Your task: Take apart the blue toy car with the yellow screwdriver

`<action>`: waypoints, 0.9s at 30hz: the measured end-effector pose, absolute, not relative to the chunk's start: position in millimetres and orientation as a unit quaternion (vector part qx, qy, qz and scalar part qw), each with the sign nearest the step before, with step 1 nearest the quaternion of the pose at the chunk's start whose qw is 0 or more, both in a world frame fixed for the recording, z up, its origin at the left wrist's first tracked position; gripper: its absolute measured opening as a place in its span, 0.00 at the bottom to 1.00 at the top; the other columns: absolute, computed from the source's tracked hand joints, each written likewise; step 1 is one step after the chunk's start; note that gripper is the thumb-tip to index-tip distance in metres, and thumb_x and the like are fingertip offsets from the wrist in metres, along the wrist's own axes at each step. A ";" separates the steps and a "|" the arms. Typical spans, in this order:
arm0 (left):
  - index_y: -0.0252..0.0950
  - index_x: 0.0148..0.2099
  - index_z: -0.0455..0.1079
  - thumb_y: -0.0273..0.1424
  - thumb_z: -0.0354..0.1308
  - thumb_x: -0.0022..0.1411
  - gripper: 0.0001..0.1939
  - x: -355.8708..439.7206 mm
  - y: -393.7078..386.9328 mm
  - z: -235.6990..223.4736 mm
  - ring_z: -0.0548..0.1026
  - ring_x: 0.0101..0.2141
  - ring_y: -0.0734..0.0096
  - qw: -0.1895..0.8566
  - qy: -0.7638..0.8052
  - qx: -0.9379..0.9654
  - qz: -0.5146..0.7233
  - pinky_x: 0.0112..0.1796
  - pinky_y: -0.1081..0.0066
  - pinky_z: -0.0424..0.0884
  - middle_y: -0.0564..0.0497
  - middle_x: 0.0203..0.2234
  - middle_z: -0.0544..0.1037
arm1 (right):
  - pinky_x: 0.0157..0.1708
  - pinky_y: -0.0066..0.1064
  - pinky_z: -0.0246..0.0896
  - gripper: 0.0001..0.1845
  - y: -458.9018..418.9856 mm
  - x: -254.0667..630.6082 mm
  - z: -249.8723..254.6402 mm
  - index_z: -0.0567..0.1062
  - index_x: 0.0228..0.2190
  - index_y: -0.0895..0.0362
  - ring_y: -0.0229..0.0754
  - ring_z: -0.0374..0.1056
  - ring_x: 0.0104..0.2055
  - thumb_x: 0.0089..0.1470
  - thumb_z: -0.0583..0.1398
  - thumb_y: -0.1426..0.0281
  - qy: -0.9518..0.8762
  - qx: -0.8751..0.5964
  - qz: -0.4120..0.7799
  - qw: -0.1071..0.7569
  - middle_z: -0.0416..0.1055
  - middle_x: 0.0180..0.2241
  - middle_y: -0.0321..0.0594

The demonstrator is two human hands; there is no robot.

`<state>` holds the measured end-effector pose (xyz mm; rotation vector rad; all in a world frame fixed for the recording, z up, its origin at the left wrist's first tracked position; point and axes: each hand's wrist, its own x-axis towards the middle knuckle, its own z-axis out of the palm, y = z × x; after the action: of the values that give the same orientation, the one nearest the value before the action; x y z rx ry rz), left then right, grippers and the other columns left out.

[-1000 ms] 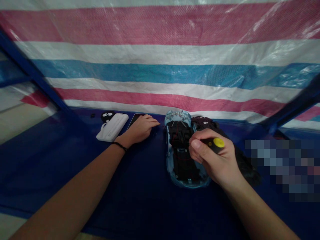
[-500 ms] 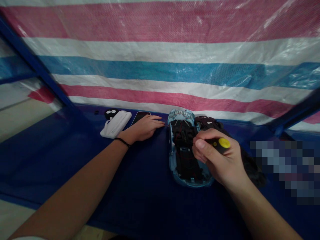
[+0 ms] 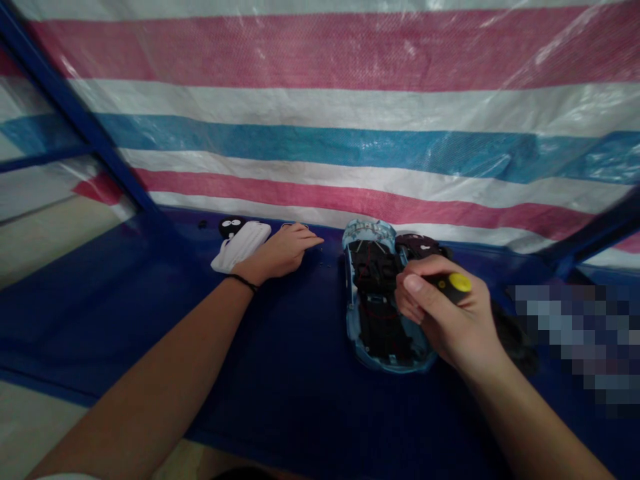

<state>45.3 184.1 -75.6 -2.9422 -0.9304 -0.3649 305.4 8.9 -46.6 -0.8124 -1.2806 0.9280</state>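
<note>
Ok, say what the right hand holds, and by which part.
The right hand grips a screwdriver by its handle, with the yellow end sticking out.

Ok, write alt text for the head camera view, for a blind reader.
A right hand grips a yellow-capped screwdriver over a light-blue toy car, black insides showing. The left hand rests beside a white rectangular object on a blue table, before a striped tarp.

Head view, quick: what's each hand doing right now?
Left hand: open, palm down, holding nothing.
Right hand: closed, holding a yellow-ended screwdriver.
</note>
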 end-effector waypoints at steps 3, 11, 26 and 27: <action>0.33 0.63 0.76 0.20 0.48 0.71 0.25 49.9 183.7 -79.6 0.71 0.56 0.54 0.030 -0.289 -0.950 -0.117 0.59 0.53 0.67 0.42 0.57 0.80 | 0.19 0.27 0.51 0.14 8.8 305.1 -46.8 0.78 0.31 0.55 0.32 0.59 0.20 0.59 0.72 0.60 -0.555 -0.357 0.409 0.631 0.64 0.21 0.31; 0.33 0.58 0.79 0.16 0.51 0.65 0.24 57.0 179.4 -80.9 0.72 0.50 0.57 0.079 -0.241 -0.961 -0.109 0.58 0.57 0.67 0.42 0.52 0.81 | 0.19 0.27 0.49 0.17 6.6 303.6 -45.9 0.77 0.30 0.55 0.32 0.58 0.20 0.58 0.72 0.57 -0.551 -0.369 0.412 0.625 0.64 0.21 0.31; 0.34 0.45 0.82 0.30 0.52 0.76 0.16 51.8 181.0 -76.9 0.74 0.48 0.55 0.057 -0.297 -0.947 -0.107 0.55 0.55 0.68 0.42 0.44 0.84 | 0.21 0.29 0.52 0.15 6.8 306.6 -47.3 0.78 0.31 0.55 0.34 0.59 0.23 0.59 0.71 0.57 -0.584 -0.385 0.391 0.598 0.67 0.25 0.33; 0.34 0.44 0.82 0.30 0.53 0.76 0.15 52.4 180.8 -76.4 0.74 0.48 0.55 0.057 -0.303 -0.946 -0.104 0.54 0.55 0.69 0.42 0.43 0.84 | 0.21 0.29 0.52 0.15 7.0 306.9 -47.6 0.78 0.31 0.55 0.34 0.59 0.23 0.60 0.71 0.57 -0.584 -0.383 0.393 0.598 0.66 0.24 0.33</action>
<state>52.4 180.8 -76.4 -2.8672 -0.9176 -0.3165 306.9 7.0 -47.6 -0.8877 -1.3546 0.9127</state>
